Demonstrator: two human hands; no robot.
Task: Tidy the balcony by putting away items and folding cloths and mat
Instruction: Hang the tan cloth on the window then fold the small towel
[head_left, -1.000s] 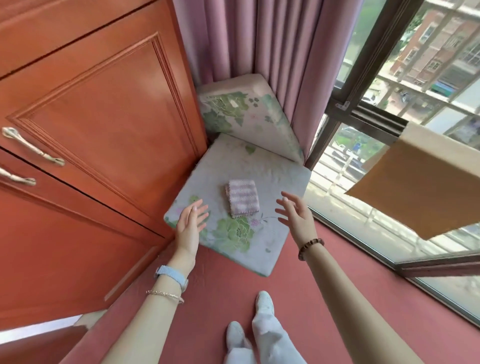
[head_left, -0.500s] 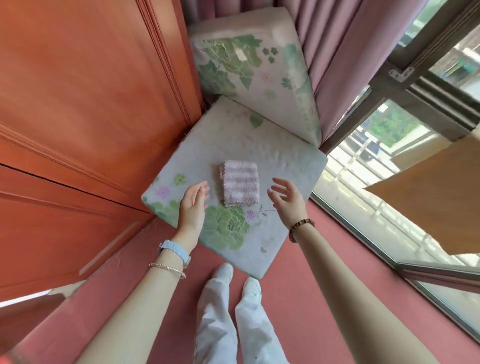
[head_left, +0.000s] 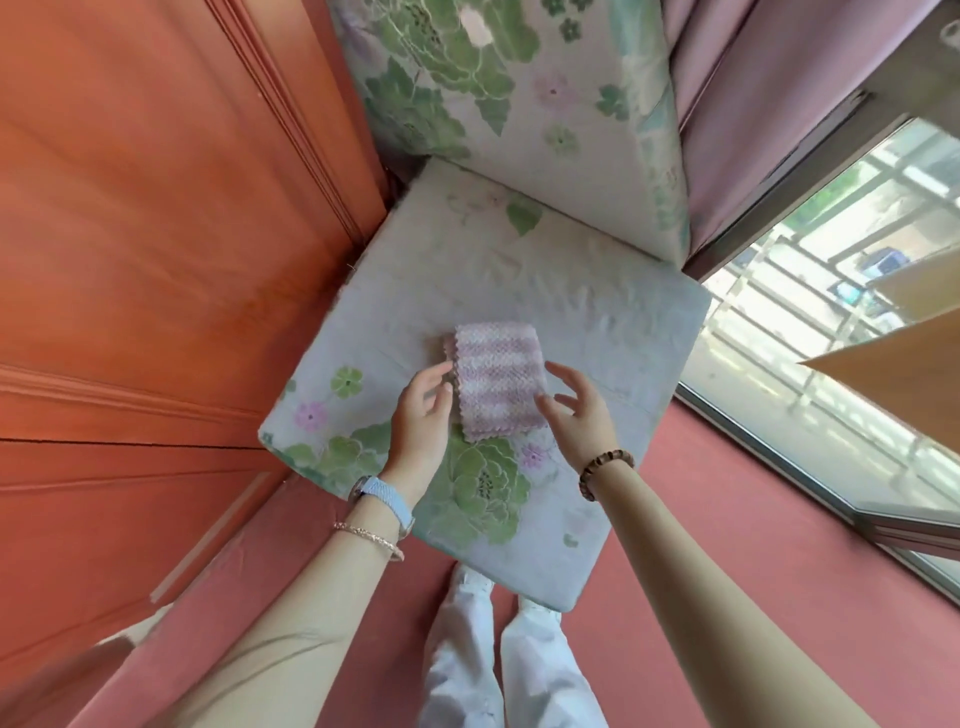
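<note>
Pink-striped folded cloth (head_left: 496, 382) lies mid floral seat cushion (head_left: 597, 306). Both hands have closed in on it: left hand (head_left: 422, 413) at its 9 o'clock edge, right hand (head_left: 577, 413) at 3 o'clock, grips apart; lifting is likely next.

Red wooden cabinet (head_left: 156, 234), pink floor (head_left: 727, 519), mauve curtain (head_left: 769, 78), sunlit window (head_left: 831, 270)

The cloth (head_left: 497, 382) is striped pink and white. The seat cushion (head_left: 519, 270) and back cushion (head_left: 519, 88) are pale grey, printed with green flowers and leaves and small pink blooms. The cupboard (head_left: 156, 234) is orange-red wood, the curtain (head_left: 753, 78) mauve, the floor (head_left: 727, 545) dusty red, the trousers (head_left: 467, 649) white. The strap (head_left: 387, 499) is light blue, the chain (head_left: 369, 535) gold, the beads (head_left: 605, 470) brown.
</note>
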